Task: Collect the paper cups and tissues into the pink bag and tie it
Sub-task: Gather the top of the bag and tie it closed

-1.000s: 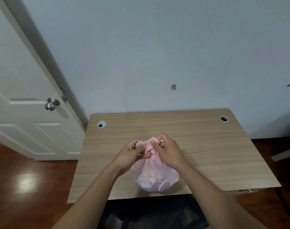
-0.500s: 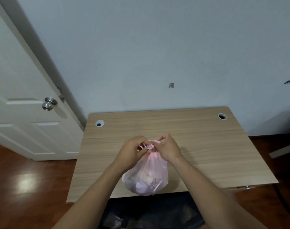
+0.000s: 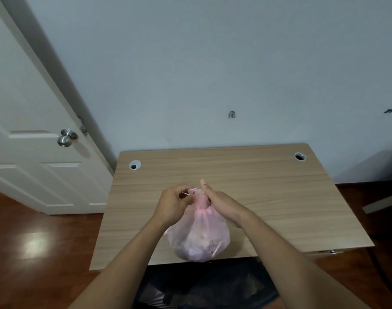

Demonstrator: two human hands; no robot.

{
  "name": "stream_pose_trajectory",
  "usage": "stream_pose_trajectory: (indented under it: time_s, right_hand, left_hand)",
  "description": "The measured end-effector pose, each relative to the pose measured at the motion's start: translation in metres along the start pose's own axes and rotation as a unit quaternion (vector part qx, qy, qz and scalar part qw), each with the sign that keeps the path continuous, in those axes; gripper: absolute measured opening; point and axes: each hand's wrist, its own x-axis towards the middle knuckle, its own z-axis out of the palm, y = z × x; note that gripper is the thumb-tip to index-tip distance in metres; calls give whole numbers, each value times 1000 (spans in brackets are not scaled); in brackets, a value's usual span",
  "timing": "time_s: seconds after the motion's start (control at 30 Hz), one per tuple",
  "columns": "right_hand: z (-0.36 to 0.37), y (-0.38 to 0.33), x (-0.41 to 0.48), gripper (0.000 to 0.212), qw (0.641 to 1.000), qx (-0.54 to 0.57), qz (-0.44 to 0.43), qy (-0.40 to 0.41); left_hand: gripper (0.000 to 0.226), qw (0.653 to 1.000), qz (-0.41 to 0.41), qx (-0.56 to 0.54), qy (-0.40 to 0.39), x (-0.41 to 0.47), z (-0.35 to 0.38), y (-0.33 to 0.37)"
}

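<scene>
The pink bag [image 3: 198,237] bulges with light-coloured contents and hangs just above the near edge of the wooden desk [image 3: 268,192]. Its neck is gathered into a tight twist at the top. My left hand [image 3: 174,205] grips the left side of that twisted neck with curled fingers. My right hand [image 3: 224,205] wraps the neck from the right, its thumb pointing up. No loose cups or tissues lie on the desk; what is inside the bag shows only as blurred shapes.
Two round cable holes sit at the desk's far corners, one on the left [image 3: 134,165] and one on the right [image 3: 300,156]. A white door [image 3: 34,152] with a metal knob stands open at the left. A dark chair seat [image 3: 204,286] lies below the desk edge.
Both hands have kept working the bag's top, which is now twisted into a narrow neck. The bag has lifted and swung toward the near edge, and my right thumb has straightened upward.
</scene>
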Motion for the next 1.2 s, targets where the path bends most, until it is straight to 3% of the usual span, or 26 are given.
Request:
stream_pose_trajectory:
  time_s: [0.1,0.27,0.47,0.57,0.67,0.9,1.0,1.2]
  right_hand:
    - [5,6,-2,70,998,40,-20,-48]
    - [5,24,-3,20,997,4,-60,-46]
    - [13,19,-9,38,992,-36,-113,46]
    - [16,21,-11,33,989,-53,-120,68]
    - [21,27,-11,40,982,-125,-116,84]
    - [32,51,-6,46,967,-205,-83,125]
    - [33,60,-8,53,962,-230,-57,132]
    - [30,69,-16,48,961,-249,6,124]
  left_hand:
    - [5,1000,-13,-15,-20,-1,-1,-2]
    - [16,990,-89,-100,-44,1,-3,-11]
    - [22,961,-176,-196,-86,0,-6,-31]
    - [21,953,-197,-213,-90,-3,-5,-39]
    - [7,946,-217,-225,-79,-8,-1,-47]
    - [21,922,-275,-271,-31,-16,11,-68]
    - [14,928,-286,-239,12,-17,16,-75]
    - [19,943,-303,-101,96,-23,15,-90]
